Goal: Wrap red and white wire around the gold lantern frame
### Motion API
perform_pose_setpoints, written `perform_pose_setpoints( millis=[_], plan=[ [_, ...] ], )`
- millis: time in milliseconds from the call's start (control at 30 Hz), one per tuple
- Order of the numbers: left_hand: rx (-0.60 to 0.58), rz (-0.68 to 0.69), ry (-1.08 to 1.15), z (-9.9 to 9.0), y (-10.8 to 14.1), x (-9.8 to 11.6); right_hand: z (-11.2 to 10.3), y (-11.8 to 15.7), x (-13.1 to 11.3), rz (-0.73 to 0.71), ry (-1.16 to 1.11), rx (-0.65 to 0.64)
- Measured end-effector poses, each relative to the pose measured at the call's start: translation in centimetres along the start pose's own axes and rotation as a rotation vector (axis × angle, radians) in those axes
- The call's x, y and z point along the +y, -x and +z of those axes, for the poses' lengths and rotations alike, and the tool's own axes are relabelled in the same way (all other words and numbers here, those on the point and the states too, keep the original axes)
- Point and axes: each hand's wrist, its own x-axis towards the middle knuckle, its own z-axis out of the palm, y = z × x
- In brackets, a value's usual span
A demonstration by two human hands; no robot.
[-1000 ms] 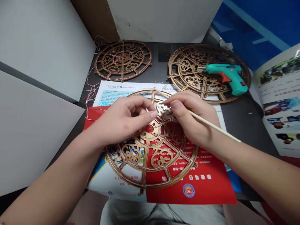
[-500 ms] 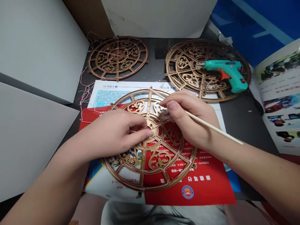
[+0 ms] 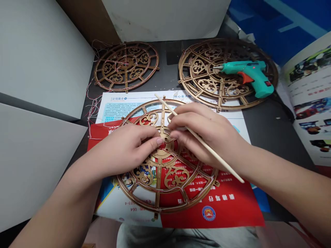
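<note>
- Three gilded openwork wheels appeared in the frame.
- One teal glue gun was pictured.
- One wooden stick was seen.
- Two printed brochures lay open.
- Two hands were shown: one left hand, one right hand.

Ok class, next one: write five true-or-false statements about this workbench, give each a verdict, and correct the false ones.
1. The right hand holds a thin wooden stick. True.
2. The left hand touches the hub of the gold fretwork wheel. True.
3. That wheel lies directly on the dark tabletop. False: it lies on a red and white printed leaflet.
4. Thin wires cross the far left wheel. True.
5. The teal glue gun lies on the far left wheel. False: it lies on the far right wheel.
</note>
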Motion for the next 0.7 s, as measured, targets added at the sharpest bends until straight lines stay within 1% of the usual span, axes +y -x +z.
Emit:
perform_pose_setpoints(
  millis=[67, 133, 200, 267, 367, 700],
  plan=[
    [-0.001, -0.012, 0.005, 0.0, 0.0, 0.0, -0.5, 0.0, 0.0, -0.028, 0.011, -0.129],
    [-0.001, -0.013, 0.005, 0.1, 0.0, 0.1, -0.7, 0.1, 0.2, -0.026, -0.008, -0.257],
    [0.000, -0.006, 0.007, 0.1, 0.0, 0.2, -0.6, 0.2, 0.4, -0.006, -0.018, -0.327],
    [0.002, 0.001, 0.008, 0.1, 0.0, 0.2, -0.3, 0.3, 0.5, 0.018, -0.013, -0.349],
    [0.008, 0.000, 0.002, 0.1, 0.0, 0.2, 0.1, 0.3, 0.3, 0.053, -0.012, -0.342],
    [0.017, -0.028, 0.101, 0.5, 0.0, 1.2, 0.1, 0.0, 0.2, 0.091, -0.041, -0.337]
  ],
)
